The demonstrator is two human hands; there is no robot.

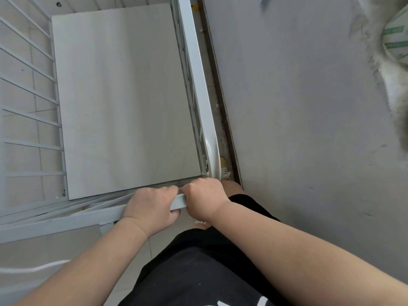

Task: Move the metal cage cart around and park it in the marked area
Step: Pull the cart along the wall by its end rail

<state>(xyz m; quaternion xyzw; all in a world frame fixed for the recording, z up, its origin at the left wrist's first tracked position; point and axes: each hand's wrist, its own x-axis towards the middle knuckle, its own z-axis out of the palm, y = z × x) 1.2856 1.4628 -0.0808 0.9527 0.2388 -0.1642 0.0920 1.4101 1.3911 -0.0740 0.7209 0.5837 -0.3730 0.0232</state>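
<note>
I look straight down into a white metal cage cart (pixel 198 85) with a pale flat floor panel (pixel 123 102) and barred sides. My left hand (pixel 152 208) grips the cart's near top rail (pixel 66 221), fingers curled over it. Right beside it, my right hand (pixel 204 199) grips the same rail at the cart's near right corner. The two hands almost touch. No floor marking is in view.
A grey wall (pixel 309 129) with a dark baseboard runs close along the cart's right side, leaving a narrow gap. Pale floor tiles (pixel 33 120) show through the left bars. My black shorts and a shoe (pixel 224 166) are below the rail.
</note>
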